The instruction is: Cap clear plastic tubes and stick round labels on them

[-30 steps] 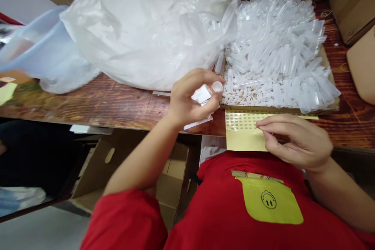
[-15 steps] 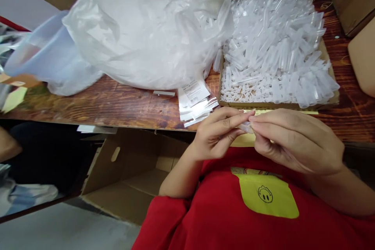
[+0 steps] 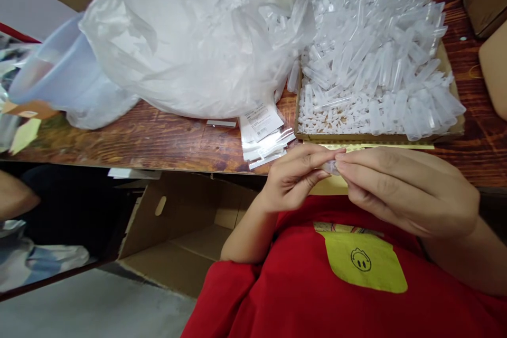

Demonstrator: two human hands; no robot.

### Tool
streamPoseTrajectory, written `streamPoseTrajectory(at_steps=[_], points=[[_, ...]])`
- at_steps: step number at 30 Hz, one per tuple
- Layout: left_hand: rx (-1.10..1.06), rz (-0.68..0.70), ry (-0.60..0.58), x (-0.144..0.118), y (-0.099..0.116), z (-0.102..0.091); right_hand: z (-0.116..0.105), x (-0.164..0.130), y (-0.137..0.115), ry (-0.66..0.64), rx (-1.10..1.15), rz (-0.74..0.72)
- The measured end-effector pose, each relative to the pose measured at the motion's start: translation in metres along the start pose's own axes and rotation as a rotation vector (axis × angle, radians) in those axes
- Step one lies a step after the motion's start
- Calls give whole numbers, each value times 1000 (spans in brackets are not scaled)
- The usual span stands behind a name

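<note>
A small clear plastic piece [image 3: 331, 167], resembling the tubes in the tray, is pinched where my two hands meet at the table's front edge. My left hand [image 3: 295, 177] closes on it from the left with thumb and fingers. From the right, my right hand [image 3: 404, 185] holds its other end, fingers pressed together and hiding much of it. Just beyond my hands, a shallow cardboard tray [image 3: 372, 137] is heaped with clear plastic tubes [image 3: 380, 53]. Tiny white plastic parts [image 3: 332, 116] lie along the tray's near side.
Left of the tray a big translucent plastic bag [image 3: 186, 47] lies on the wooden table [image 3: 170, 142]. Printed packets [image 3: 263, 134] sit before it. A pale blue basin [image 3: 59, 68] stands farther left. Below is an open cardboard box [image 3: 182, 227]; another person's arm [image 3: 16, 195] shows at left.
The view has shifted slightly. Both hands still pinch the small plastic piece together, with only a small change in the fingers' position.
</note>
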State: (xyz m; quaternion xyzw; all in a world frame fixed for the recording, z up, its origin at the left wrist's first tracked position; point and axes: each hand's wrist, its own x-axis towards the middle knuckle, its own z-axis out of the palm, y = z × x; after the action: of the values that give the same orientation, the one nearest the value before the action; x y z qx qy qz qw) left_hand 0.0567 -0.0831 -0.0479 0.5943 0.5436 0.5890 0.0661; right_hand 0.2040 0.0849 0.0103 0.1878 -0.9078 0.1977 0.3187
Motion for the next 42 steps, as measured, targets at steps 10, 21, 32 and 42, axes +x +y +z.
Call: streamPoseTrajectory(at_steps=[10,21,32,42], points=[[-28,-11,8,-4,-8,3,8,0,2,59,-13,31],[-33,-26,29,-11,-10,2,16,-4,-3,89,-11,56],[-122,-78,39,-13,-8,6,20,-7,-1,94,79,51],[-92,-84,-6,-13,-3,8,35,-10,0,148,166,127]])
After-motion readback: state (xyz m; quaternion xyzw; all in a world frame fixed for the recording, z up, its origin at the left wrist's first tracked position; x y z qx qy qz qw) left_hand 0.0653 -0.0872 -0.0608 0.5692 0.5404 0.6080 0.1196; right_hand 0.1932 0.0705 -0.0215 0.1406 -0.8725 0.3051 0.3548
